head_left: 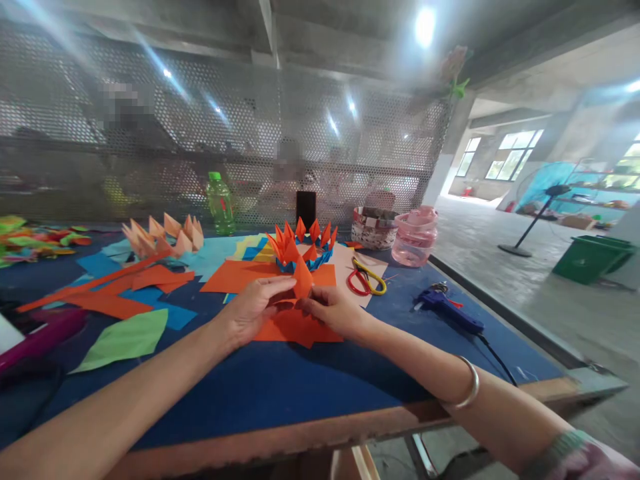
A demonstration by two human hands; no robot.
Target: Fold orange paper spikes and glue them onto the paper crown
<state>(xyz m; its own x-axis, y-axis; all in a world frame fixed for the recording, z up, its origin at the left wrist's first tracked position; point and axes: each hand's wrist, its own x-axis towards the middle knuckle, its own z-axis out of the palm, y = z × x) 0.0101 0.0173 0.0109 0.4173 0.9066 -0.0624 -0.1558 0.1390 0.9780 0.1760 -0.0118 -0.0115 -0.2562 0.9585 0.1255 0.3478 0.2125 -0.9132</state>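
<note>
Near edge of table [280, 437]: bare wooden strip with a blue, felt-like cover behind it. A broad band of blue cover runs between this edge and the hands. The right forearm crosses the edge, with a smooth metal bangle [470, 385] at the wrist.

Left hand [250, 311] and right hand [334, 311] meet mid-table over a flat orange sheet [293, 330]. The fingers of both hands are pinched together on a folded orange piece [303, 280], a creased triangle held tip-up just above the sheet.

Left of the hands: a flat green leaf-shaped paper [125, 339]. Right: a blue glue gun [447, 310] near the table's right edge, its cord trailing toward the near corner.

Behind: red-and-yellow scissors [367, 277] and a spiky orange-and-blue paper crown [300, 248], just beyond the folded piece.

Far row: green plastic bottle [220, 203], woven basket [373, 228] and pink jar [415, 237], before a perforated metal screen [200, 133].
</note>
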